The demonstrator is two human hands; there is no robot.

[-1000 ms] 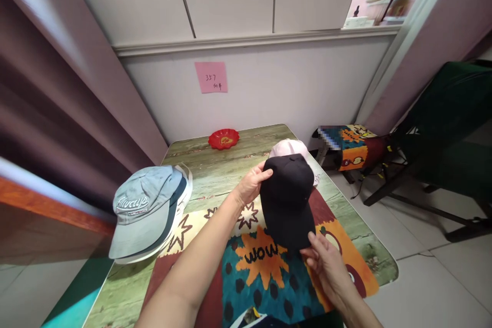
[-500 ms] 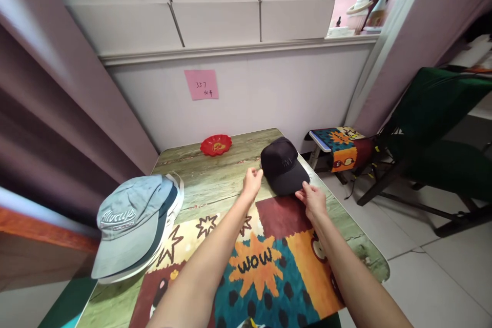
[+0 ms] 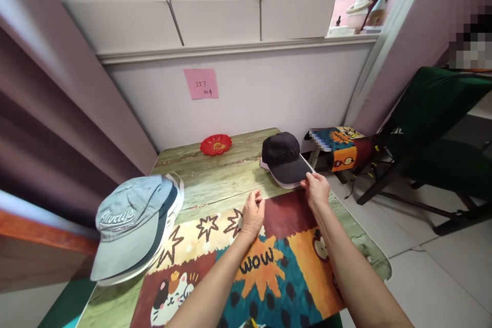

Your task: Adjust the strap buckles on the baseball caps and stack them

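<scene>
A black cap (image 3: 283, 152) sits at the right rear of the wood-patterned table (image 3: 215, 184), its brim towards me. A pale pinkish edge (image 3: 290, 185) shows beneath it, seemingly of another cap. My right hand (image 3: 317, 189) pinches the right corner of the black brim between thumb and fingers. Apart from the cap, my left hand (image 3: 253, 212) hovers over the printed mat (image 3: 282, 215), loosely curled with nothing in it. On the left stands a stack of caps, with a light blue-grey cap (image 3: 126, 220) on top and dark and white brims showing below.
A red scalloped dish (image 3: 216, 144) lies near the table's back edge, below a pink note (image 3: 201, 83) on the wall. Right of the table are a small stand with a matching mat (image 3: 342, 138) and a dark green chair (image 3: 434, 148). Curtains hang at both sides.
My left hand has left the black cap's side and drawn back towards me. The black cap has turned and shifted slightly, exposing the pale edge below. My right hand stays at its brim.
</scene>
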